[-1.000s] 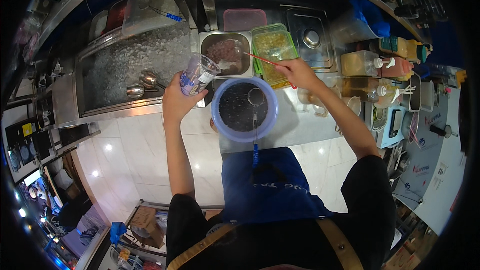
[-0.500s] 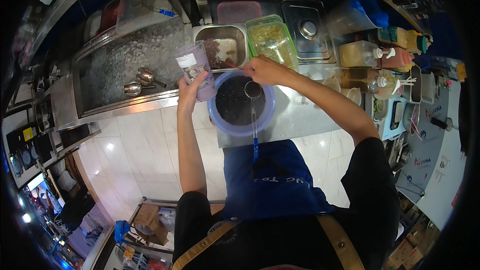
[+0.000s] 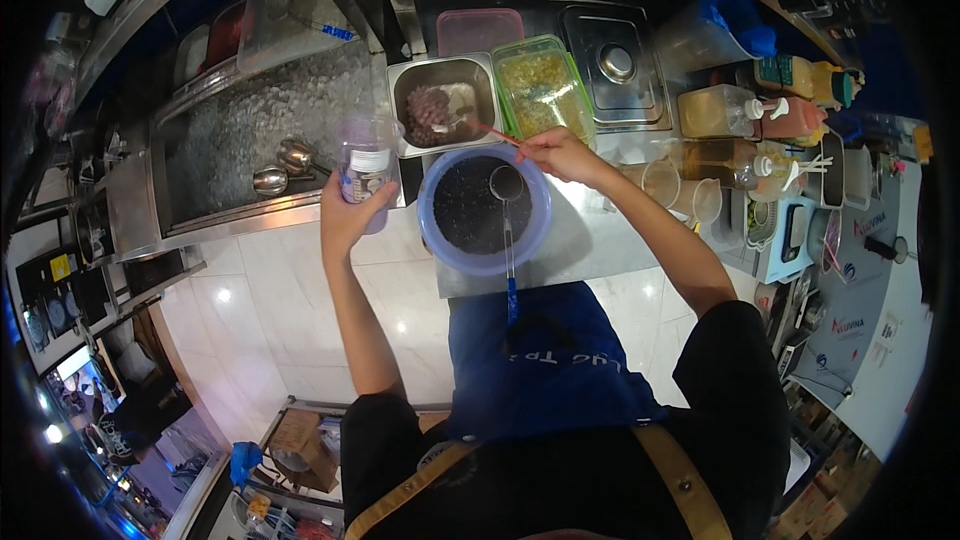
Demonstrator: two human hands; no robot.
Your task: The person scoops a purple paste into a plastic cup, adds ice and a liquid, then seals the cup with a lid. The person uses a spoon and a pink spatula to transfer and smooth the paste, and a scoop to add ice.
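Note:
A clear plastic cup with a purple drink in its lower part is wrapped by the fingers of my left hand, beside the ice well. My right hand pinches the end of a thin red-handled spoon. Its far end reaches into a steel pan holding a heap of pinkish-brown pearls; the tip is hard to make out. Below that pan stands a lavender basin of black pearls. A small strainer rests across it, blue handle toward me.
Ice fills a steel well at left, with metal scoops on top. Right of the pan sit a green-rimmed tub and a lidded steel container. Pump bottles and clear measuring jugs line the right side.
The cup in my left hand has moved left and down, away from the pan, and stands more upright. My right hand has shifted right and slightly down, still holding the spoon.

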